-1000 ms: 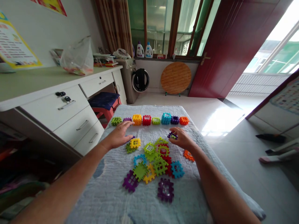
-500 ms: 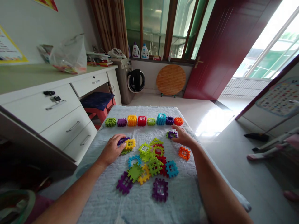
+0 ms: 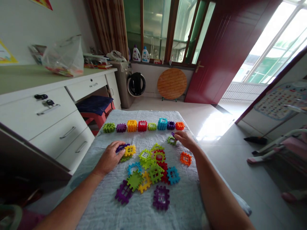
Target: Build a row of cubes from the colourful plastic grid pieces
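In the head view, the only one, the right hand (image 3: 185, 140) has just tipped up a small purple tile (image 3: 173, 134) that lay over a green tile (image 3: 171, 141) half a second ago. The right grip pinches it now, tilted, and more of the green shows on the cloth-covered tabletop (image 3: 100, 204). So this pair looks to be coming apart, just in front of the indigo stack (image 3: 171, 125) in the row. The left hand (image 3: 110, 158) has come back from near the row to a dark purple tile (image 3: 122, 147), its thumb beside a yellow tile (image 3: 129, 150); whether that grip is clenched or merely resting, I can't tell from here. The loose heap (image 3: 155, 173) between the arms seems undisturbed.
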A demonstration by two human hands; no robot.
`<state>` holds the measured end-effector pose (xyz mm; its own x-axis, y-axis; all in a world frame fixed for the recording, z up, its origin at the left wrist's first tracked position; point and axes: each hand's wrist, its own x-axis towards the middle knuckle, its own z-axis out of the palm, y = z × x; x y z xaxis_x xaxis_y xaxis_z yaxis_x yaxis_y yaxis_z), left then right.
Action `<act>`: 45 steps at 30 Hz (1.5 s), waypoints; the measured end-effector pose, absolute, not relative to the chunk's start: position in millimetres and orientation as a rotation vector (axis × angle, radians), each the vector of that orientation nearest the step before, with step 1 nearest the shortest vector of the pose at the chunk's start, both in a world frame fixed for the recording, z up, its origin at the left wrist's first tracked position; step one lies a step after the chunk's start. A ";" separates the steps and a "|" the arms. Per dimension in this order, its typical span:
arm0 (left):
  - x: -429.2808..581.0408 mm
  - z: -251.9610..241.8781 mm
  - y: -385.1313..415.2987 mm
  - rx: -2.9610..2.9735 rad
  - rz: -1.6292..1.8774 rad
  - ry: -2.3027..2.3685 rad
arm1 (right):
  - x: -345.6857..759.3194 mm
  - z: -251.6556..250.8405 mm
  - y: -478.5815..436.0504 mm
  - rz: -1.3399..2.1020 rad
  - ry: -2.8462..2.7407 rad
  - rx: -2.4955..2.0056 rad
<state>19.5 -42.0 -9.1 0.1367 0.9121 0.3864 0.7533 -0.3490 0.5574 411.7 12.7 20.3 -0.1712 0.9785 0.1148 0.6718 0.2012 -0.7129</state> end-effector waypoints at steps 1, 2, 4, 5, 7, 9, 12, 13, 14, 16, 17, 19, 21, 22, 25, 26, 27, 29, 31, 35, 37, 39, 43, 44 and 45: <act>19.3 -9.4 -41.9 2.181 1.012 1.637 | 412.0 20.3 13.6 0.740 -1.890 -1.545; 19.1 -9.7 -41.9 2.178 1.010 1.637 | 412.0 19.5 14.2 0.756 -1.866 -1.564; 18.8 -9.6 -42.2 2.173 1.006 1.639 | 411.3 17.1 14.3 0.740 -1.814 -1.617; 18.7 -9.4 -42.4 2.171 1.005 1.639 | 410.9 16.0 13.8 0.704 -1.805 -1.646; 18.4 -8.5 -43.0 2.166 1.008 1.642 | 411.4 15.0 12.5 0.565 -1.833 -1.707; 18.3 -7.5 -43.3 2.153 1.019 1.645 | 414.5 15.6 11.9 0.364 -1.889 -1.774; 18.2 -5.4 -43.1 2.121 1.038 1.651 | 423.9 17.7 13.0 0.160 -1.900 -1.866; 17.9 -4.6 -42.9 2.109 1.045 1.656 | 427.5 18.2 13.7 0.147 -1.878 -1.890; 17.5 -3.9 -42.7 2.096 1.053 1.665 | 430.9 18.4 14.5 0.156 -1.856 -1.907; 16.2 -2.6 -42.3 2.068 1.071 1.692 | 436.3 17.7 15.6 0.224 -1.849 -1.907; 15.4 -2.0 -42.1 2.053 1.080 1.707 | 438.1 16.7 15.8 0.272 -1.872 -1.892; 14.0 -1.0 -41.9 2.025 1.099 1.734 | 439.7 13.4 15.8 0.351 -1.957 -1.849; 13.4 0.0 -42.1 2.003 1.112 1.751 | 439.2 9.3 15.3 0.375 -2.047 -1.808; 13.4 0.4 -42.3 1.996 1.113 1.755 | 438.4 7.3 15.1 0.369 -2.081 -1.792; 14.3 0.9 -42.7 1.986 1.104 1.759 | 435.5 3.5 14.8 0.344 -2.138 -1.761; 14.5 0.8 -42.8 1.987 1.097 1.757 | 434.8 3.1 14.8 0.344 -2.152 -1.755; 14.6 0.5 -42.7 1.987 1.092 1.756 | 434.4 3.1 14.6 0.348 -2.164 -1.751; 14.6 -0.1 -42.4 1.987 1.085 1.751 | 434.3 4.4 14.4 0.357 -2.169 -1.733; 14.5 -0.3 -42.3 1.988 1.080 1.746 | 434.9 7.2 15.4 0.349 -2.149 -1.702; 15.1 0.3 -42.6 1.998 1.065 1.737 | 434.3 16.0 28.9 0.272 -2.095 -1.612; 15.2 0.3 -42.7 2.002 1.065 1.732 | 432.1 21.6 43.0 0.213 -2.092 -1.578; 14.9 -0.3 -42.6 2.008 1.073 1.726 | 429.1 27.4 60.0 0.148 -2.095 -1.601; 13.5 -1.9 -42.1 2.014 1.089 1.713 | 423.5 37.2 90.8 0.067 -2.123 -1.767; 13.3 -2.0 -42.1 2.015 1.090 1.713 | 422.5 39.0 96.5 0.062 -2.152 -1.798; 13.2 -2.0 -42.2 2.014 1.090 1.714 | 421.7 40.6 101.3 0.061 -2.185 -1.818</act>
